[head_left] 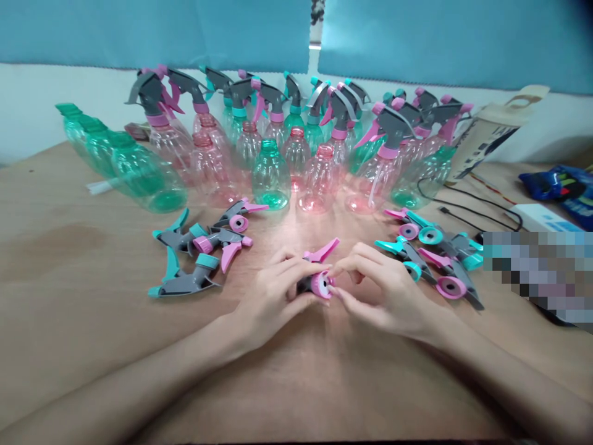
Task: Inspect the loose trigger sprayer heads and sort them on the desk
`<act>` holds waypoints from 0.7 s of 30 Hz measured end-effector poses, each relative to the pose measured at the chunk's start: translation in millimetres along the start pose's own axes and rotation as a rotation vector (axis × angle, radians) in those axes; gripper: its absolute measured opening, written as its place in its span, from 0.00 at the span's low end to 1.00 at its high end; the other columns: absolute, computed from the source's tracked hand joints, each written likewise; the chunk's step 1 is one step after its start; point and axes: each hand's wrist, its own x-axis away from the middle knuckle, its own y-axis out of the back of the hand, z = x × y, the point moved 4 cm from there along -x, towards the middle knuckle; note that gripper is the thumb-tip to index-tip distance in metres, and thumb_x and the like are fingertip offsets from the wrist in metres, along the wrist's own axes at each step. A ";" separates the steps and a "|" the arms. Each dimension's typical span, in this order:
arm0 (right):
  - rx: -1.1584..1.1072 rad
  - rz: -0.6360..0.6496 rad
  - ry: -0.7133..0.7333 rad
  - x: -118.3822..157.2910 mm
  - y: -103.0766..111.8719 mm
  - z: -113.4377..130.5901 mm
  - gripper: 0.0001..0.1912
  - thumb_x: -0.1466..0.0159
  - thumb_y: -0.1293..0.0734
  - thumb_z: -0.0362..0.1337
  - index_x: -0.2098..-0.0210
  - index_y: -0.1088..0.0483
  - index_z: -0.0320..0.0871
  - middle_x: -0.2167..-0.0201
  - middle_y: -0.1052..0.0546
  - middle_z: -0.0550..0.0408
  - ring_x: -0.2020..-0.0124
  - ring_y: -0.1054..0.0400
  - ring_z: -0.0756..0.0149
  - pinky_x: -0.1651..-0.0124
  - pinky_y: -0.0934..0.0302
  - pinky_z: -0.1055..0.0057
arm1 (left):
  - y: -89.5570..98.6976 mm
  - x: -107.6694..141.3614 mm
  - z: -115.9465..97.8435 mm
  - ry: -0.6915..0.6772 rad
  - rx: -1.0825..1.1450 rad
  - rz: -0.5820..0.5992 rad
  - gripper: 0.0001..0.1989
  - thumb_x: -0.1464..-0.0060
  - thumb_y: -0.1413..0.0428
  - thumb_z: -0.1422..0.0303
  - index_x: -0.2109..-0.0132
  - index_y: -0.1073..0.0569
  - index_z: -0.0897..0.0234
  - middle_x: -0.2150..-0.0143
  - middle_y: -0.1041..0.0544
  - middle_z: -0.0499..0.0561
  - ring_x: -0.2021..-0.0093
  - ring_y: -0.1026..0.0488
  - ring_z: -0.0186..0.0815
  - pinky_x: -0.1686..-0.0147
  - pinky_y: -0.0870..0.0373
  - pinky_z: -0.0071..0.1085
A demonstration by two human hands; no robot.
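Observation:
In the middle of the table my left hand [273, 293] grips a grey and pink spray trigger head [319, 285]. Its pink lever [325, 250] points up and to the right, and the round opening of its pink collar faces me. The thumb and fingertips of my right hand [382, 287] are closed at the collar's right edge. A small pink bit shows between those fingertips, too blurred to tell apart from the collar. Behind my hands stand a capless green spray bottle [271, 179] and a capless pink spray bottle [319, 182].
Loose trigger heads lie to the left [185, 283] and right [451, 278]. Several bottles with trigger heads fitted [386, 148] stand behind, near the wall. Farther right are a beige tumbler [484, 145], a black cable [486, 213] and a blue packet [563, 191].

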 end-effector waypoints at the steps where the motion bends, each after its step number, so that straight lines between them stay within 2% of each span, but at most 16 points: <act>1: 0.005 0.003 0.007 0.1 -0.4 0.1 0.07 0.42 0.35 0.30 0.63 0.33 0.44 0.72 0.33 0.57 0.71 0.39 0.68 0.69 0.43 0.70 | 0.0 -0.1 0.0 -0.001 -0.001 -0.001 0.14 0.46 0.42 0.70 0.51 0.28 0.64 0.71 0.27 0.48 0.64 0.36 0.36 0.64 0.34 0.31; 10: -0.022 0.006 0.001 1.9 -4.0 -5.1 0.07 0.42 0.35 0.31 0.62 0.31 0.43 0.73 0.31 0.57 0.72 0.39 0.69 0.70 0.43 0.71 | -1.1 0.9 0.7 -0.021 -0.010 0.001 0.15 0.47 0.40 0.71 0.51 0.28 0.63 0.64 0.23 0.50 0.63 0.34 0.36 0.64 0.33 0.31; 21: -0.061 -0.047 0.013 4.8 -10.6 -3.6 0.11 0.42 0.35 0.30 0.60 0.31 0.44 0.75 0.33 0.59 0.76 0.42 0.72 0.75 0.46 0.74 | -2.2 -0.8 0.8 -0.006 -0.021 0.011 0.13 0.45 0.42 0.70 0.51 0.28 0.63 0.64 0.23 0.51 0.62 0.34 0.37 0.65 0.32 0.32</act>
